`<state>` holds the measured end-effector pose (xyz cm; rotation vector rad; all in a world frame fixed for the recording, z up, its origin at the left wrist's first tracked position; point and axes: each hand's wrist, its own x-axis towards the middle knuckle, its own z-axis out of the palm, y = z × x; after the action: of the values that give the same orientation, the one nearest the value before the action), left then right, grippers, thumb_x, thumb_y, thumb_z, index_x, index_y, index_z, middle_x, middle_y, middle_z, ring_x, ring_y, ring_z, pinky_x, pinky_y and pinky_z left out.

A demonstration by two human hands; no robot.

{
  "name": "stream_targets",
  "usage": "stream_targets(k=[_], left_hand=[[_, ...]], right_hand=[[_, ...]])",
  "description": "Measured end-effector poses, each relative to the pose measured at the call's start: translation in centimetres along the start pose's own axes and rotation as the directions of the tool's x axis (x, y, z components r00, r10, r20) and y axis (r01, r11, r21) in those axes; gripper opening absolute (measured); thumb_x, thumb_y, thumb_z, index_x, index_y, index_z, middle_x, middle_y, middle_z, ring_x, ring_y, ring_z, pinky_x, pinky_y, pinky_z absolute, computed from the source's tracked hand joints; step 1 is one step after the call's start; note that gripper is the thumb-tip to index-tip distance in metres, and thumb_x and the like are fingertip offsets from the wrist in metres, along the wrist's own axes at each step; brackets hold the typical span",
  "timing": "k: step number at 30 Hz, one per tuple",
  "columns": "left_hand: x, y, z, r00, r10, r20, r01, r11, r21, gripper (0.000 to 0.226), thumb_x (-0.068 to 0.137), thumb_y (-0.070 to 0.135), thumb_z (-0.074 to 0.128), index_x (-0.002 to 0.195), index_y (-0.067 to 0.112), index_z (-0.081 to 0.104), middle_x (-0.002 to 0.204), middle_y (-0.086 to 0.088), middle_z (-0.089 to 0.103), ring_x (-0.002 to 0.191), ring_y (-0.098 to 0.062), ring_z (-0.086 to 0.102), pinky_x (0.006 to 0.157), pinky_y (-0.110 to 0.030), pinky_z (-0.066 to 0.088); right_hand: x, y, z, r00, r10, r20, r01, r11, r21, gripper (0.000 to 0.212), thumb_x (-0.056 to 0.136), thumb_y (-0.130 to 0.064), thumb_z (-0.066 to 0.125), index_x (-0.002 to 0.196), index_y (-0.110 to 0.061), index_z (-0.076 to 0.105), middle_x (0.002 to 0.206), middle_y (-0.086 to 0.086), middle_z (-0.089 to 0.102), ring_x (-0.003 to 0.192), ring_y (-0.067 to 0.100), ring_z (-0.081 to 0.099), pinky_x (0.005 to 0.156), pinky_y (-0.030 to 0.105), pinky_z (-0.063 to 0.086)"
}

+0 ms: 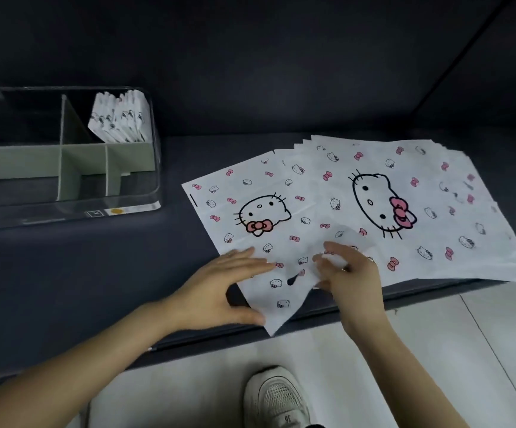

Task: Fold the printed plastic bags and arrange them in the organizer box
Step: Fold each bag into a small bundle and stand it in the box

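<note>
- White plastic printed with cat faces and pink bows makes up the loose bag (262, 211). It lies flat on the dark blue counter (96, 273), angled out to the left of the stack of bags (435, 211), and its right side meets the stack.
- The loose bag's near corner juts past the counter's front edge. A dark handle cut-out (293, 278) shows near that end.
- The left hand (219, 288) rests on the loose bag's near left edge. Its grip is wide: the fingers are straight and spread on the plastic, and the thumb presses by the near corner.
- The right hand (349, 273) is just to the right of the cut-out. Its grip is narrow, with curled fingers pinching a lifted, blurred bit of the loose bag's plastic.
- The stack of bags lies fanned on the right of the counter, topped by a large cat face with a pink bow.
- A clear organizer box (65, 208) stands well apart at the left, split by grey-green dividers (74, 177). A label (127, 209) runs along its front bottom edge.
- Folded bags (120, 118) stand in the box's rear right compartment, leaning against one another and tilted.
- Below the counter lies a pale floor (435, 350), and a white shoe (278, 396) shows at the bottom.
</note>
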<state>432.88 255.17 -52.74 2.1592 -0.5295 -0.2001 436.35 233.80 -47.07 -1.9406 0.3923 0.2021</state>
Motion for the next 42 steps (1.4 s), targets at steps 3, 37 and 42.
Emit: stream_targets(k=[3, 37, 42], left_hand=[[-0.4, -0.1, 0.2, 0.999, 0.0, 0.051, -0.004, 0.997, 0.077, 0.095, 0.058, 0.082, 0.058, 0.136, 0.069, 0.005, 0.134, 0.057, 0.012, 0.136, 0.02, 0.004, 0.113, -0.01, -0.001], [-0.3, -2.4, -7.0, 0.609, -0.725, -0.32, 0.727, 0.672, -0.14, 0.024, 0.096, 0.031, 0.052, 0.112, 0.013, 0.048, 0.092, -0.003, 0.066, 0.085, -0.02, 0.061, 0.064, -0.033, 0.043], [-1.4, -2.0, -5.3, 0.762, -0.212, -0.612, 0.593, 0.608, 0.528, 0.035, 0.083, 0.025, 0.067, 0.108, 0.001, 0.063, 0.092, -0.021, 0.058, 0.077, -0.039, 0.055, 0.065, -0.044, 0.047]], right_hand=[[-0.3, -2.0, 0.1, 0.983, 0.125, 0.132, -0.165, 0.921, 0.354, 0.025, 0.092, 0.003, 0.053, 0.116, -0.003, 0.057, 0.104, 0.013, 0.066, 0.066, 0.013, 0.069, 0.06, 0.021, 0.056], [4.3, 0.2, 4.5, 0.971, -0.208, 0.115, 0.238, 0.839, -0.49, 0.015, 0.09, -0.015, 0.059, 0.076, -0.013, 0.053, 0.061, -0.008, 0.054, 0.058, 0.008, 0.052, 0.053, 0.009, 0.032], [4.8, 0.7, 5.2, 0.966, -0.225, 0.131, 0.259, 0.776, -0.575, 0.014, 0.09, -0.019, 0.058, 0.076, -0.017, 0.056, 0.069, -0.006, 0.062, 0.068, 0.017, 0.056, 0.056, 0.012, 0.033]])
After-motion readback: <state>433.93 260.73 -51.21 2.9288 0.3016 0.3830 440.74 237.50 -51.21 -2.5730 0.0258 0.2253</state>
